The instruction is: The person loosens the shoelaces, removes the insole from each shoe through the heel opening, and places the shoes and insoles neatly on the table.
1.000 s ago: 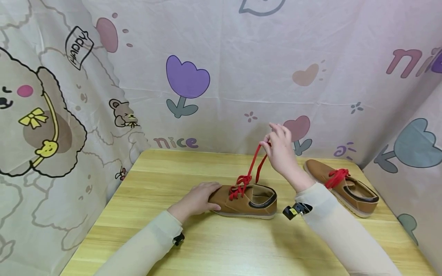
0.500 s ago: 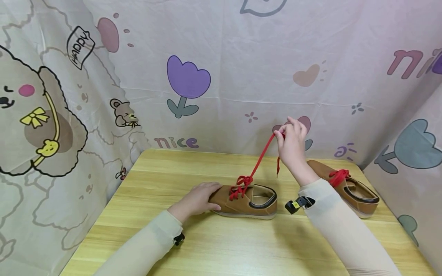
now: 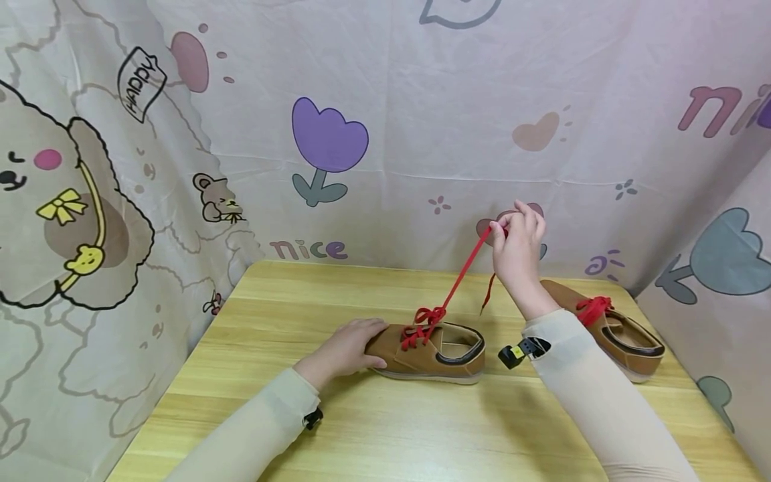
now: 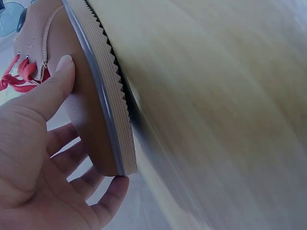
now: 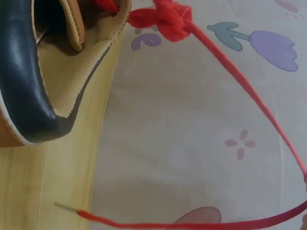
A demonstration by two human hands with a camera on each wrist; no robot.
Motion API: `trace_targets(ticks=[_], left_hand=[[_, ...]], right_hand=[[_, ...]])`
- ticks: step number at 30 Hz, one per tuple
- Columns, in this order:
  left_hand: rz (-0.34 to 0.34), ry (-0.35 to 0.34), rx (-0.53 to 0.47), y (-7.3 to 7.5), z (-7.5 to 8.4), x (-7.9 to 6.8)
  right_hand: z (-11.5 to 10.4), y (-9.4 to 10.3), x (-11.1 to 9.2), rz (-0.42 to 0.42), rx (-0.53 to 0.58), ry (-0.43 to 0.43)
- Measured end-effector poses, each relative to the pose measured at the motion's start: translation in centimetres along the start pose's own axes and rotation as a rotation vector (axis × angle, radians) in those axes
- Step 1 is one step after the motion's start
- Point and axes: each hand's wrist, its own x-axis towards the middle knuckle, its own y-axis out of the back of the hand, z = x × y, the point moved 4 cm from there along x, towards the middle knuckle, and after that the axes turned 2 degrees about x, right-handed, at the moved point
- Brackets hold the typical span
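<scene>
A brown low shoe with red laces rests on the table, its toe to the left. My left hand grips the toe; in the left wrist view the thumb lies on the upper and a fingertip touches the sole edge. Above and right of the shoe, my right hand pinches a red shoelace, which runs straight up from a loopy knot. The lace's loose end dangles below the fingers. In the right wrist view, the knot and the tipped lace end show beside the shoe's opening.
A second brown shoe with tied red laces stands at the right, partly behind the right forearm. The wooden table ends at a printed cloth hung behind and at both sides.
My right hand has moved right and slightly up with the lace, which has straightened into a slanting line. The left hand and shoe have stayed in place.
</scene>
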Motion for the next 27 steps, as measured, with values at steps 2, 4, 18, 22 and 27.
trace_targets(ticks=[2,4,18,22,27], left_hand=[[0.001,0.001,0.002,0.0,0.0,0.0],[0.005,-0.001,0.004,-0.1,-0.1,0.0],[0.004,0.008,0.016,0.0,0.0,0.0],[-0.004,0.02,0.014,-0.1,0.0,0.0],[-0.002,0.019,0.02,-0.1,-0.1,0.0]], right_hand=[[0.1,0.0,0.0,0.018,0.003,-0.011],[0.2,0.1,0.1,0.038,0.006,-0.02],[0.9,0.7,0.2,0.101,0.012,-0.073],[1.2,1.0,0.5,0.128,0.026,-0.075],[1.7,1.5,0.9,0.142,0.035,-0.11]])
